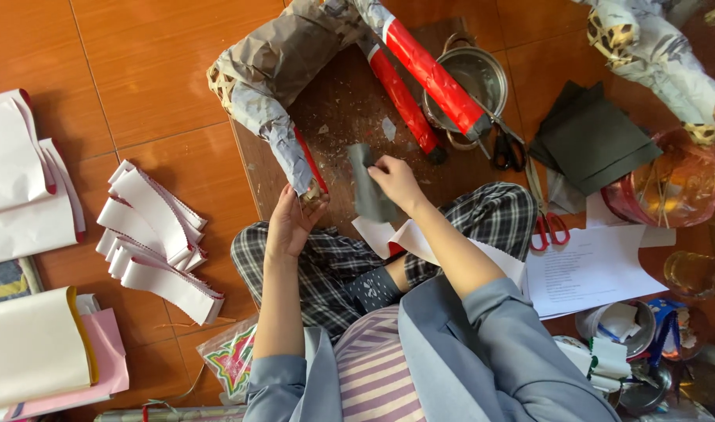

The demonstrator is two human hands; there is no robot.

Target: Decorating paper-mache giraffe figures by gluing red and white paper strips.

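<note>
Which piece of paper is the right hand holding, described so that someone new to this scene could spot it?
Start at the dark wooden board on the tiled floor, ahead of the seated person's knees. At its near edge the right hand pinches a grey paper strip that hangs down over the board. It is plain dull grey, unlike the red-wrapped tubes behind it and the white sheets on the lap.

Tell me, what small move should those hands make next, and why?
Probably press the grey paper in the right hand onto the frame leg. The left hand already steadies that leg's foot, where bare weave shows beyond the pasted paper.
</note>
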